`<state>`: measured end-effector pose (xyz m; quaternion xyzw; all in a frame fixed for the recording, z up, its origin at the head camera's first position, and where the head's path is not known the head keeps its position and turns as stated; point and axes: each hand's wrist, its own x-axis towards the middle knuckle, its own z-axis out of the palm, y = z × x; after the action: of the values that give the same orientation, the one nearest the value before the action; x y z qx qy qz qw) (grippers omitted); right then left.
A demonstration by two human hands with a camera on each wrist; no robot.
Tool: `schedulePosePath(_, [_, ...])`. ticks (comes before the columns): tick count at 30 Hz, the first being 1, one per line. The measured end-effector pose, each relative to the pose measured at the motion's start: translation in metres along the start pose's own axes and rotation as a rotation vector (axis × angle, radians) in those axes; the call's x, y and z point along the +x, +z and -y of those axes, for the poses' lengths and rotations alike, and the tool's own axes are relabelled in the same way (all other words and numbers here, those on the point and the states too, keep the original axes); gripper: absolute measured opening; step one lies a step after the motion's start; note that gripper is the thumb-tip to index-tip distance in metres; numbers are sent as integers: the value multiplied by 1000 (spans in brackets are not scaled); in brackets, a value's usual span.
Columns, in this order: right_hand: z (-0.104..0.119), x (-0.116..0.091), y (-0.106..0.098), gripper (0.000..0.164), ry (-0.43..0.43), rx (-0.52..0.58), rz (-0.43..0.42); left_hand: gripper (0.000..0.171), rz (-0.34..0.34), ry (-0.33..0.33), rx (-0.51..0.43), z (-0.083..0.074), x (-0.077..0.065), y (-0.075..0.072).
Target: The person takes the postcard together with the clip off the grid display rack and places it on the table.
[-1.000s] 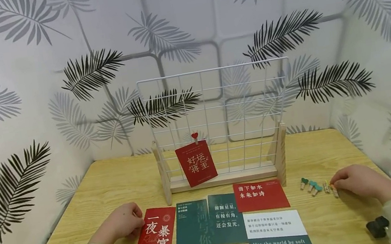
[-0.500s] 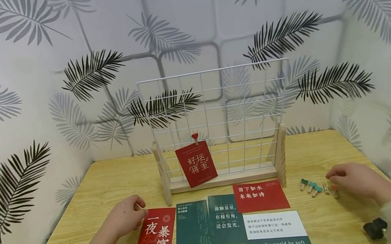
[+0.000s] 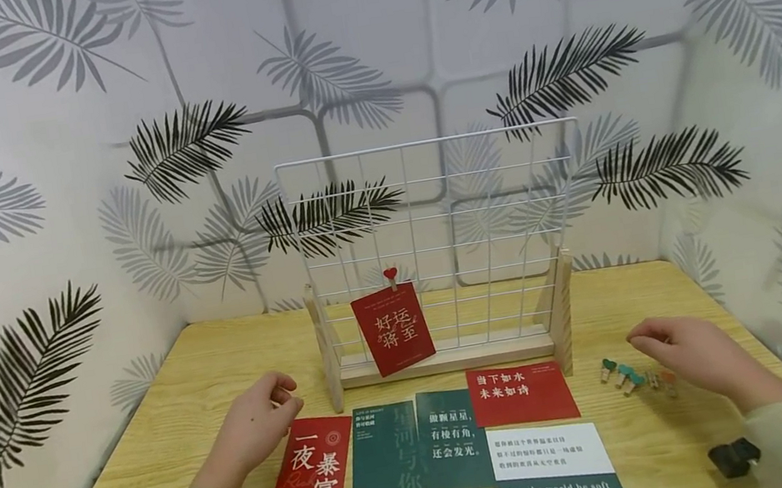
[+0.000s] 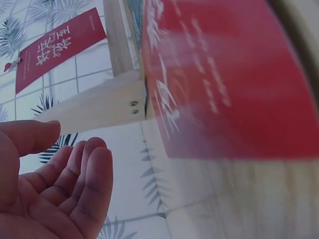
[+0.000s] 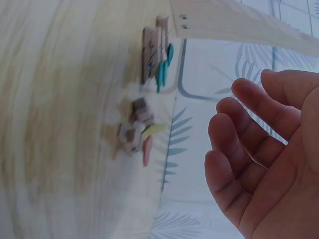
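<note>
My left hand (image 3: pixel 260 422) hovers over the upper left corner of a red card (image 3: pixel 309 473) with white characters. Its fingers are loosely curled with nothing between them, as the left wrist view of the hand (image 4: pixel 65 184) shows. Over at the right, my right hand (image 3: pixel 696 357) is above several small wooden clothespins, among them one with a teal heart (image 3: pixel 629 379). In the right wrist view the hand (image 5: pixel 259 154) has relaxed fingers and holds nothing; the clothespins (image 5: pixel 149 55) lie on the table beyond it. A red heart clothespin (image 3: pixel 390 274) pins a red card (image 3: pixel 393 328) to the white wire grid (image 3: pixel 485 238).
The grid stands in a wooden base (image 3: pixel 454 359) at the middle of the table. In front lie two green cards, one (image 3: pixel 383 456) left of the other (image 3: pixel 458 470), a red card (image 3: pixel 525 405) and a white-and-green card (image 3: pixel 555 464). Leaf-patterned walls close off the back and sides.
Both hands have lifted and moved forward and inward. The right hand has come away from the clothespins, and the left has shifted from the red card's left edge to over its top corner.
</note>
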<state>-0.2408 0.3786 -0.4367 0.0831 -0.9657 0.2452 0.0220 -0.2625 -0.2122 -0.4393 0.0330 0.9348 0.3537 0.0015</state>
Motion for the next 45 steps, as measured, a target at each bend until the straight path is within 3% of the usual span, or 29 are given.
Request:
schedulePosePath(8, [23, 6, -1, 34, -47, 9, -47, 33, -52, 60, -23, -16, 1, 4])
schedulePosePath(22, [60, 16, 1, 28, -113, 36, -54, 35, -36, 69, -96, -39, 8, 16])
schedulePosePath(29, [83, 24, 3, 22, -166, 54, -68, 36, -31, 130, -165, -53, 12, 26])
schedulePosePath(37, [121, 39, 13, 28, -187, 74, -55, 41, -6, 162, -228, -66, 16, 35])
schedulePosePath(45, [168, 61, 26, 41, -278, 129, -60, 51, -11, 138, -253, -74, 19, 45])
